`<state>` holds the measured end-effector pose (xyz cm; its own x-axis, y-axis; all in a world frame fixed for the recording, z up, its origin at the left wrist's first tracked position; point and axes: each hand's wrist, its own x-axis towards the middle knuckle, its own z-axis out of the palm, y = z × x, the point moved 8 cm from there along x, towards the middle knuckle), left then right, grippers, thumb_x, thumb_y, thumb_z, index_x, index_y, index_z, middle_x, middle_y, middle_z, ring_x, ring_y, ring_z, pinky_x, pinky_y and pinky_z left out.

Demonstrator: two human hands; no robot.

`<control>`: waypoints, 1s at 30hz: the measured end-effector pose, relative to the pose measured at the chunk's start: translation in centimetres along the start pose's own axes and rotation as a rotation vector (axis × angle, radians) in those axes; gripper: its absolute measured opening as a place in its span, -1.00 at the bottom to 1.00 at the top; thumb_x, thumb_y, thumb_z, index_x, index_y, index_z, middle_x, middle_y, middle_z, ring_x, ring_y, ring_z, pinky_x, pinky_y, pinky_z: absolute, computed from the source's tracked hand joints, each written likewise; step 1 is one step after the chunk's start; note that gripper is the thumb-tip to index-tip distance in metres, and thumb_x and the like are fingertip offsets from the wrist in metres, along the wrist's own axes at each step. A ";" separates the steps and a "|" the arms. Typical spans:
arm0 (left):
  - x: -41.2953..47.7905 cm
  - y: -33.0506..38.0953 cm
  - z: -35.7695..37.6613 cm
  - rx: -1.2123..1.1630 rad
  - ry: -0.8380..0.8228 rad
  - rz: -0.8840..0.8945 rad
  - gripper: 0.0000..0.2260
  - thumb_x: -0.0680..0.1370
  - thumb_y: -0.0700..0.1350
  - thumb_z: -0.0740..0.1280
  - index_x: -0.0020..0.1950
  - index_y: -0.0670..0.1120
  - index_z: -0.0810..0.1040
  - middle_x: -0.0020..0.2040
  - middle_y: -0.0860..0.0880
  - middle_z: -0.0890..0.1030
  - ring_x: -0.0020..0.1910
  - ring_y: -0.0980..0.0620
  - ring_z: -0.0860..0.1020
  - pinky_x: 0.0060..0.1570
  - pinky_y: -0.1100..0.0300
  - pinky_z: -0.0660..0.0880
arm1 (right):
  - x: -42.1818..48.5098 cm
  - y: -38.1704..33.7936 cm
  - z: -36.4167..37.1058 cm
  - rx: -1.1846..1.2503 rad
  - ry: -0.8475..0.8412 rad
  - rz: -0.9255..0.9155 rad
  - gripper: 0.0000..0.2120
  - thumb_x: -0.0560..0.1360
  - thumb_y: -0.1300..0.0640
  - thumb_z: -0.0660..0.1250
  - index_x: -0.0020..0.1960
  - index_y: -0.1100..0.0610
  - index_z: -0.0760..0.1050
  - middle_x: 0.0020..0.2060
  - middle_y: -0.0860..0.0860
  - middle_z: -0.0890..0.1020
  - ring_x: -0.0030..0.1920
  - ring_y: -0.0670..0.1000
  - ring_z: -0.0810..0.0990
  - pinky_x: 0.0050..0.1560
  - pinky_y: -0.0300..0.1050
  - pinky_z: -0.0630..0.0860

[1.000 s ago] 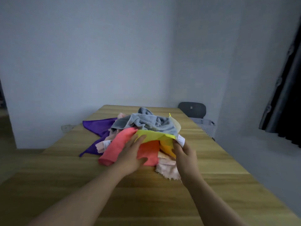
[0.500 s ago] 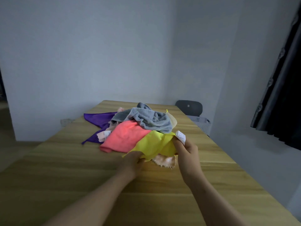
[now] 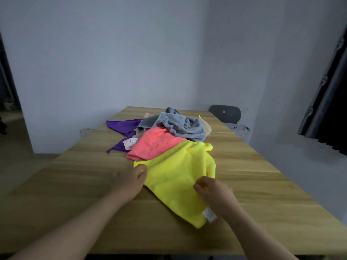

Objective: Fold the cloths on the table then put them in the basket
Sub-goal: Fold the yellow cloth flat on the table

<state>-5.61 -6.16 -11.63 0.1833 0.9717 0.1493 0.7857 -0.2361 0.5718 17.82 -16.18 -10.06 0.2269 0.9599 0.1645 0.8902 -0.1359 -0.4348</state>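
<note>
A yellow cloth [image 3: 180, 173] lies spread on the wooden table [image 3: 75, 184] in front of me, its white tag near the front corner. My left hand [image 3: 129, 182] pinches its left corner. Over the cloth's right part my right hand [image 3: 214, 190] hovers with loosely curled fingers and holds nothing. Behind lies a pile: a coral cloth [image 3: 155, 143], a grey towel [image 3: 180, 124], a purple cloth [image 3: 125, 126] and pale pink pieces. A white basket [image 3: 239, 129] stands past the table's right edge.
A dark chair back [image 3: 224, 113] stands by the basket at the far right. A black curtain [image 3: 326, 102] hangs on the right. A wall socket [image 3: 84, 131] sits low on the far wall. Bare table top lies on both sides of the yellow cloth.
The yellow cloth was pulled off the pile toward me and laid flat. My right hand let go of the tagged corner. My left hand slid to the cloth's left corner.
</note>
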 end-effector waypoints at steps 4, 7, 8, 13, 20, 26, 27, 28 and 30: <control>-0.6 -0.1 3.8 0.376 -0.212 0.064 -0.52 0.54 0.32 -0.02 0.45 0.28 0.12 0.54 0.12 0.08 0.52 0.04 0.01 0.40 -0.24 -0.12 | 0.2 -1.5 1.6 -0.056 0.030 -0.064 -0.75 0.52 -0.11 0.19 0.03 -0.03 0.57 -0.07 -0.03 0.63 -0.01 0.03 0.54 -0.02 -0.11 0.43; -0.1 -1.7 2.9 0.384 -0.299 0.021 -0.50 0.53 0.26 0.08 0.46 0.30 0.10 0.55 0.12 -0.01 0.53 0.03 -0.06 0.38 -0.28 -0.18 | 0.7 -2.5 2.3 0.193 -0.064 -0.059 -0.78 0.50 -0.12 0.24 -0.05 -0.03 0.58 -0.19 -0.06 0.64 -0.15 -0.05 0.58 -0.15 -0.12 0.50; 0.2 -2.2 2.0 0.366 -0.322 -0.007 -0.50 0.51 0.21 0.11 0.45 0.29 0.13 0.55 0.10 0.00 0.53 0.01 -0.04 0.40 -0.27 -0.16 | 0.8 -3.0 2.6 0.254 -0.102 -0.080 -0.80 0.50 -0.12 0.25 -0.06 -0.05 0.58 -0.22 -0.08 0.64 -0.17 -0.07 0.59 -0.16 -0.12 0.51; 1.3 -4.9 -2.6 0.399 -0.174 -0.183 -0.54 0.53 -0.04 0.13 0.42 0.23 0.23 0.56 0.02 -0.11 0.52 -0.08 -0.14 0.42 -0.17 -0.10 | 1.2 -3.3 1.6 0.370 0.167 -0.087 -0.84 0.53 -0.02 0.26 0.02 -0.04 0.58 -0.18 -0.09 0.64 -0.20 -0.09 0.55 -0.21 -0.13 0.47; 0.5 -0.3 5.6 0.447 -0.252 0.033 -0.44 0.51 0.37 -0.10 0.49 0.28 -0.10 0.56 0.08 -0.15 0.52 -0.04 -0.20 0.42 -0.17 -0.21 | 2.7 -0.8 2.1 0.220 0.276 0.092 -0.67 0.45 0.23 0.24 0.22 0.11 0.42 0.18 0.05 0.46 0.18 0.09 0.39 0.18 -0.04 0.37; 2.6 -2.3 4.0 0.563 -0.397 0.212 -0.30 0.37 0.50 -0.24 0.48 0.30 -0.19 0.54 0.14 -0.22 0.52 0.03 -0.23 0.44 -0.11 -0.20 | 4.3 0.5 2.7 0.204 0.183 0.171 -0.65 0.50 0.17 0.18 0.29 0.09 0.33 0.22 0.04 0.41 0.21 0.10 0.40 0.19 0.00 0.37; 2.7 -2.7 3.6 0.577 -0.436 0.237 -0.27 0.33 0.52 -0.27 0.47 0.30 -0.21 0.53 0.16 -0.23 0.51 0.05 -0.24 0.44 -0.10 -0.20 | 4.6 0.8 2.6 0.214 0.185 0.172 -0.65 0.52 0.19 0.15 0.30 0.11 0.32 0.22 0.06 0.42 0.21 0.10 0.40 0.20 0.01 0.38; 2.8 -3.3 3.2 0.594 -0.478 0.224 -0.31 0.37 0.50 -0.23 0.45 0.31 -0.22 0.53 0.16 -0.22 0.51 0.06 -0.24 0.44 -0.10 -0.20 | 4.8 1.0 2.4 0.231 0.194 0.176 -0.65 0.53 0.21 0.14 0.31 0.13 0.32 0.21 0.08 0.44 0.20 0.11 0.41 0.21 0.03 0.39; 3.7 -3.7 2.3 0.566 -0.541 0.134 -0.46 0.55 0.30 0.00 0.47 0.30 -0.13 0.55 0.13 -0.17 0.52 0.03 -0.20 0.44 -0.16 -0.17 | 5.2 1.5 2.2 0.257 0.206 0.195 -0.64 0.52 0.26 0.11 0.31 0.16 0.30 0.17 0.13 0.47 0.17 0.14 0.43 0.18 0.07 0.41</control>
<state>-6.43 -1.70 -15.07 0.4447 0.8410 -0.3081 0.8911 -0.4500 0.0581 19.45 -10.89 -11.78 0.4806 0.8490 0.2198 0.7000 -0.2204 -0.6793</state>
